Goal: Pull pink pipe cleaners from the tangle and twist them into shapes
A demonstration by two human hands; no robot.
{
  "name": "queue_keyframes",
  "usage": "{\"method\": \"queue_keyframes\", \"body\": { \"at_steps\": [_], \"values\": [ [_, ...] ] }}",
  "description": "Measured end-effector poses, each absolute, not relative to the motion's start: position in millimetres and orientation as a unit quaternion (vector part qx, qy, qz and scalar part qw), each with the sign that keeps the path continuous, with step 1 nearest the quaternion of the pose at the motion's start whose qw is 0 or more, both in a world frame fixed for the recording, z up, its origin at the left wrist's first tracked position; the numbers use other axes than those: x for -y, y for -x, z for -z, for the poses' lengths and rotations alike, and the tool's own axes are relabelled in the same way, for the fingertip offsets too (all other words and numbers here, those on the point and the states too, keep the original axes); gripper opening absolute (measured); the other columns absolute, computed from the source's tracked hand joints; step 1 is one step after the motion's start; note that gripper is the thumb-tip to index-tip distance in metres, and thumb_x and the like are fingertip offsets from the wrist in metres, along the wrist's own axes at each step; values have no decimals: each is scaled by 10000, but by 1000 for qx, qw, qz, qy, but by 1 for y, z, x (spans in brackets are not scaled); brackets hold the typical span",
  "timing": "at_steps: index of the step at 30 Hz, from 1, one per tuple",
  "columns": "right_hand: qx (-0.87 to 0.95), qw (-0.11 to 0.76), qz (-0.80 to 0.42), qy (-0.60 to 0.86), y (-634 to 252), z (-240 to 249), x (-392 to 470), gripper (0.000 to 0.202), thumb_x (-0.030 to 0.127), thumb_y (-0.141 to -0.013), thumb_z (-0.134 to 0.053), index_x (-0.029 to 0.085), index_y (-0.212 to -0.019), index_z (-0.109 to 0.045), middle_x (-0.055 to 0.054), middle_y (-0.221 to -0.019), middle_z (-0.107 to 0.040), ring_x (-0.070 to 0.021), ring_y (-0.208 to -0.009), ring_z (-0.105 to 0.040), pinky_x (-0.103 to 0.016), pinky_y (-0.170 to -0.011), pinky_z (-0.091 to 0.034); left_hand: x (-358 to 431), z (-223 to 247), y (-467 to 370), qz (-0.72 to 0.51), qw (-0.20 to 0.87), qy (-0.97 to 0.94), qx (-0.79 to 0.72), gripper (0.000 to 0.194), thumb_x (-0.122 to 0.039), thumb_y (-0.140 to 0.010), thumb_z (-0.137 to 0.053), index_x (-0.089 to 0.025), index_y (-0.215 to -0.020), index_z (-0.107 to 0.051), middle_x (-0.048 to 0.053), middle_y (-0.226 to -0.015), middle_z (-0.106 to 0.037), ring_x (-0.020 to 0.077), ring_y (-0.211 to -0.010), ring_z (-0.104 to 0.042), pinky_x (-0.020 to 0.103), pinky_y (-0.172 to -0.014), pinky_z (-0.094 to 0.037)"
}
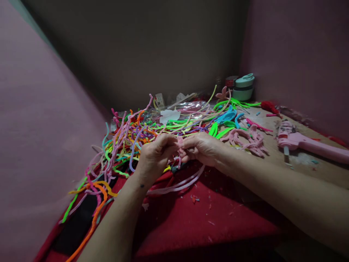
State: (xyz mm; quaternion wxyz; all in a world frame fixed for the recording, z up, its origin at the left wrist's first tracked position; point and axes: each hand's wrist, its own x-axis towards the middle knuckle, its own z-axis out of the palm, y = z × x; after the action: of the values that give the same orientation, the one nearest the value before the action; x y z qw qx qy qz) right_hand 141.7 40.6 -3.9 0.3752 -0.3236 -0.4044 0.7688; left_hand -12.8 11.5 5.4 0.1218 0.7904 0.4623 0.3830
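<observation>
My left hand (155,156) and my right hand (200,147) meet over a red cloth (191,218), both pinching a small bent pink pipe cleaner (180,142) between their fingertips. Long pink strands (180,184) trail down from my hands onto the cloth. A tangled heap of coloured pipe cleaners (128,142) lies just behind and to the left of my hands.
A pink glue gun (302,142) lies on the brown table at right. Shaped pink pieces (247,140) sit beside it. A mint round container (243,87) stands in the back corner. Clear plastic wrap (188,107) lies behind the heap. Walls close in on the left, back and right.
</observation>
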Motion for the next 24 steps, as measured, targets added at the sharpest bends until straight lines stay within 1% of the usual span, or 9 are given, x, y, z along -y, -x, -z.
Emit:
{"method": "queue_keyframes", "body": {
  "at_steps": [1,3,6,8,14,19,24],
  "values": [
    [411,379,-765,322,-142,4,-40,109,14,-645,-512,90,-580,-555,-17,-534,-528,-87,-478,-494,-231,-495,-486,-11,-6,13,-385,114,-791,-462,100,-236,-791,-554,-179,-843,-618,-5,-696,-616,88,-566,-552,191,-563,-447],
    [427,382,-755,318,-141,5,-41,106,22,-622,-529,96,-550,-551,-17,-528,-535,-85,-470,-492,-236,-500,-497,-10,-10,14,-365,88,-811,-448,99,-224,-801,-536,-168,-793,-617,10,-711,-617,98,-614,-559,197,-593,-443],
    [446,384,-741,324,-141,8,-42,98,34,-597,-542,109,-533,-549,-8,-502,-535,-86,-453,-494,-238,-495,-499,-8,-17,14,-318,42,-848,-423,129,-201,-818,-499,-158,-801,-619,48,-792,-614,125,-736,-561,226,-673,-436],
    [450,387,-732,333,-141,10,-44,92,39,-584,-544,115,-533,-548,-1,-485,-529,-89,-445,-499,-243,-488,-499,-8,-18,14,-286,7,-866,-411,145,-193,-828,-477,-155,-809,-616,60,-834,-592,127,-766,-542,232,-684,-425],
    [467,387,-717,343,-140,14,-43,93,77,-570,-577,124,-503,-533,5,-473,-534,-99,-438,-507,-265,-480,-501,-8,-13,11,-206,-53,-889,-405,188,-174,-864,-395,-145,-765,-553,49,-810,-511,104,-695,-479,218,-634,-406],
    [507,389,-675,368,-138,12,-39,146,92,-590,-552,133,-453,-527,8,-390,-494,-95,-361,-461,-246,-406,-451,-7,-6,11,-166,-90,-884,-427,165,-136,-848,-384,-152,-781,-534,46,-806,-500,110,-683,-502,231,-625,-428],
    [540,354,-632,428,-135,11,-37,176,114,-649,-547,139,-474,-547,-1,-397,-515,-104,-354,-482,-232,-383,-430,-5,-3,9,-96,-127,-880,-448,155,-109,-825,-388,-149,-812,-537,56,-821,-502,129,-697,-523,259,-641,-458]
  ]
}}
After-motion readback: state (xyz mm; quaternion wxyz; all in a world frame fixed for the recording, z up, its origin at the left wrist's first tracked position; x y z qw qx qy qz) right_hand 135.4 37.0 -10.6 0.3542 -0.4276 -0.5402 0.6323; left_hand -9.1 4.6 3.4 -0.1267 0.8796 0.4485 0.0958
